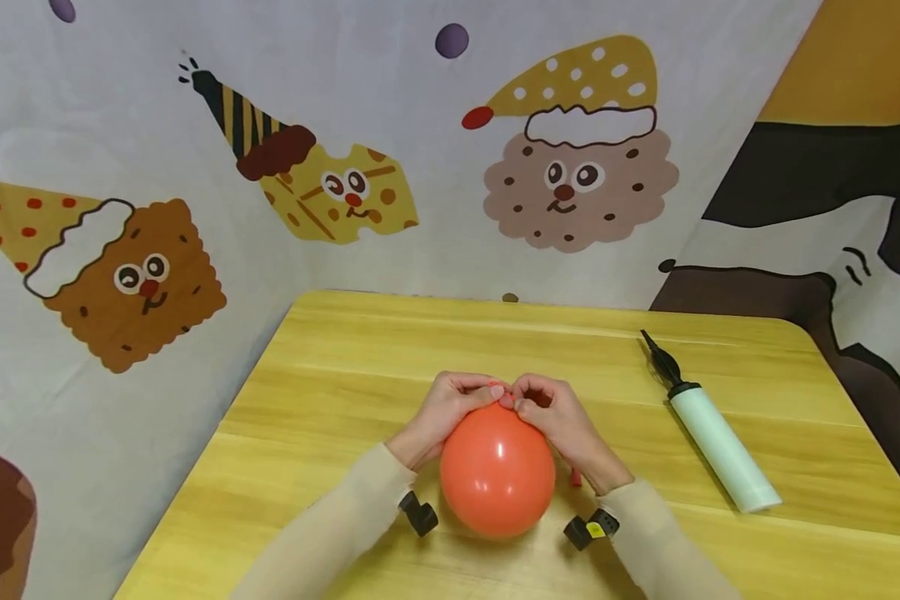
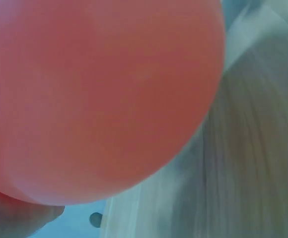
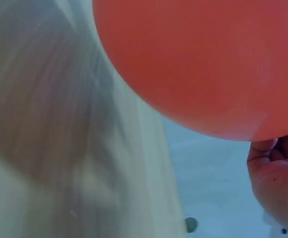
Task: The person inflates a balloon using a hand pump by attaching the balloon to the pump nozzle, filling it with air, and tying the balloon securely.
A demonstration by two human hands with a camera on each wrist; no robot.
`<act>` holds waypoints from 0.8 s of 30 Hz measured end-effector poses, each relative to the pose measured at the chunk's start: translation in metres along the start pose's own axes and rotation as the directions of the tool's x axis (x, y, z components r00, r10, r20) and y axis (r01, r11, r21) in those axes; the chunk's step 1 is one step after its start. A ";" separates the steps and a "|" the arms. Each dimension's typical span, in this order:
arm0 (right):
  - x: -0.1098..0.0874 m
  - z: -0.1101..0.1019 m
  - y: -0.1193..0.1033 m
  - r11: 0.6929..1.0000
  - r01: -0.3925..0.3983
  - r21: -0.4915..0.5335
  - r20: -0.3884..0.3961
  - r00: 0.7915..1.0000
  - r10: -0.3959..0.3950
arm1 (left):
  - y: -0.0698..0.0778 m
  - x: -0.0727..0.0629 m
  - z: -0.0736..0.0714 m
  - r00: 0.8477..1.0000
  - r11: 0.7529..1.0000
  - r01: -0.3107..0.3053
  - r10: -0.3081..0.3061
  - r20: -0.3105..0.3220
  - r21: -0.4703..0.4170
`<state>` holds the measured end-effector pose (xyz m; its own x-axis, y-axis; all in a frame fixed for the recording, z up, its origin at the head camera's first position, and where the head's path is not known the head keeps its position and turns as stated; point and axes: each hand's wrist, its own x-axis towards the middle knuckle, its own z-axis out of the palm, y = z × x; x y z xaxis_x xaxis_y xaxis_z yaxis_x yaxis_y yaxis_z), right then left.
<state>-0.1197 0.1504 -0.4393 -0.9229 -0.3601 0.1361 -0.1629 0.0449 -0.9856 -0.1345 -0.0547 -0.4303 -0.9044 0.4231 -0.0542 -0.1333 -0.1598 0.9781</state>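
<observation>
A round, inflated orange-red balloon [image 1: 498, 475] is held over the table, its neck pointing away at the top. My left hand [image 1: 450, 407] pinches the neck from the left, thumb and fingers curled on it. From the other side my right hand [image 1: 558, 414] pinches the neck too, its fingertips close to the left ones. The balloon [image 2: 99, 94] fills most of the left wrist view, with part of the left hand [image 2: 17, 215] at the lower corner. In the right wrist view, curled fingers of the right hand [image 3: 280, 171] sit under the balloon's edge. The fingers mostly hide the neck.
On the right of the wooden table [image 1: 330, 367] lies a pale green hand pump [image 1: 723, 450] with a black nozzle. A small red piece [image 1: 576, 477] shows beside the right wrist. Behind the table hangs a cartoon-printed cloth [image 1: 435, 100].
</observation>
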 end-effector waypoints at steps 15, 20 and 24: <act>-0.010 -0.011 -0.034 0.956 -0.027 -0.293 0.010 0.999 0.031 | 0.009 -0.003 -0.007 0.992 0.987 -0.111 0.102 0.076 0.119; -0.014 -0.002 -0.038 0.862 0.091 -0.498 -0.088 0.984 -0.154 | 0.011 -0.004 -0.004 0.991 0.931 -0.135 0.135 0.023 0.340; -0.010 0.005 -0.036 0.633 0.315 -0.707 0.016 0.902 -0.431 | 0.015 -0.004 0.000 0.979 0.852 -0.181 0.202 0.009 0.491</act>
<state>-0.1025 0.1480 -0.4058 -0.7566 -0.3590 0.5464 -0.6406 0.5742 -0.5098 -0.1326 -0.0588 -0.4157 -0.9088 0.3905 0.1467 0.2489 0.2255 0.9419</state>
